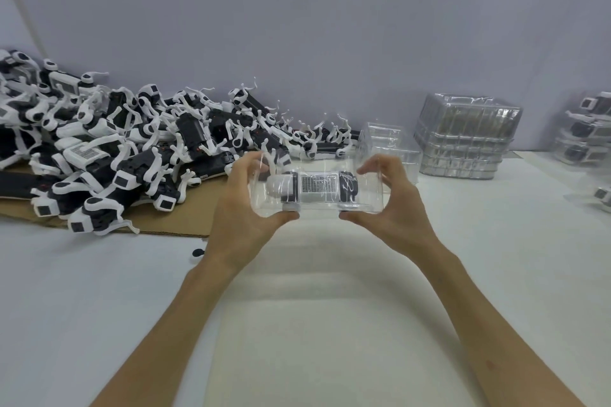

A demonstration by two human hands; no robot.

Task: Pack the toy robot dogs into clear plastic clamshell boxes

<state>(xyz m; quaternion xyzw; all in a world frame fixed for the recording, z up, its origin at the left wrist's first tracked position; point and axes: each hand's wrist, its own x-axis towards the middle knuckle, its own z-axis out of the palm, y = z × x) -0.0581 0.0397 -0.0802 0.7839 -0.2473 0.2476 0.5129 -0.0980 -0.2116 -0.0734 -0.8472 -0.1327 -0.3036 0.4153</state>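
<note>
A brown cardboard sheet [158, 221] is laid flat on the left of the white table [66, 291], a small black piece [197, 253] is seen just beside its near edge, a pale foam pad [330, 307] is spread at the middle, and everything is backed by a grey wall [330, 26].

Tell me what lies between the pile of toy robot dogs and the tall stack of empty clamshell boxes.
In the head view, loose empty clamshell boxes stand on the table there, close to the stack.
</note>
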